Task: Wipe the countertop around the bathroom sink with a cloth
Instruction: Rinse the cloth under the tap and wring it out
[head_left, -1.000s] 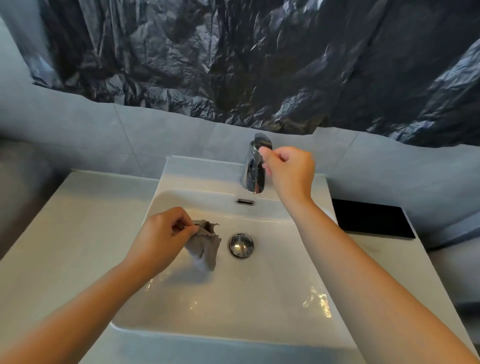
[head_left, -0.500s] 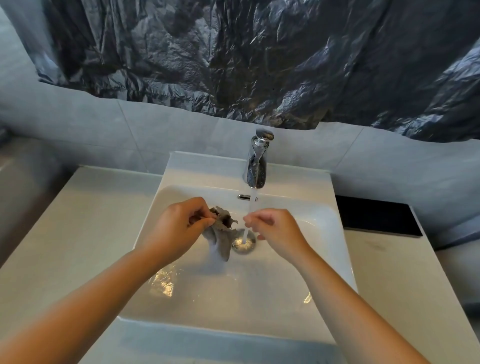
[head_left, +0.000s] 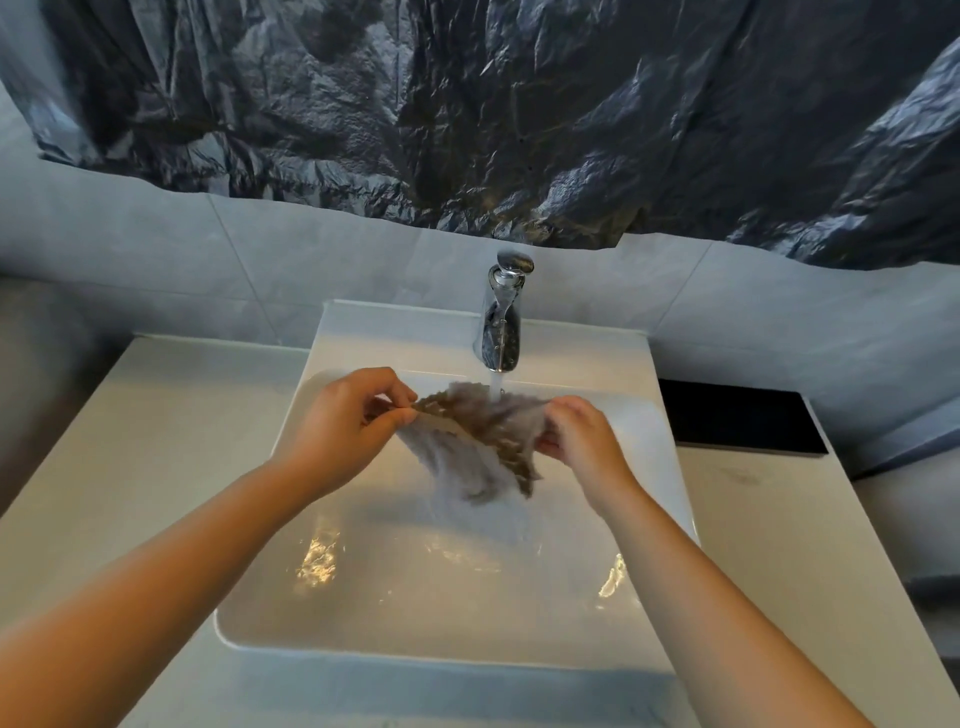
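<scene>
Crumpled black plastic sheeting (head_left: 467, 104) fills upper frame (glossy, catching daylight). Gray tiled wall (head_left: 156, 249) below it, grout lines visible. Dark flat panel (head_left: 737, 415) at mid right.

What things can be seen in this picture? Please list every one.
grey-brown fuzzy cloth: one, grey-brown, stretched between both hands under the water
chrome tap: one, silver, behind the basin
stream of water: one, clear, from tap onto cloth
white rectangular ceramic sink: one, white, set in the countertop
pale smooth countertop: one, off-white, both sides of sink
flat black rectangular slab: one, black, countertop right of sink
crumpled dark plastic sheet: one, blue-black, wall above
grey wall tiles: several, grey, behind sink
left hand: one, fingers pinch cloth's left edge
right hand: one, fingers pinch cloth's right edge
</scene>
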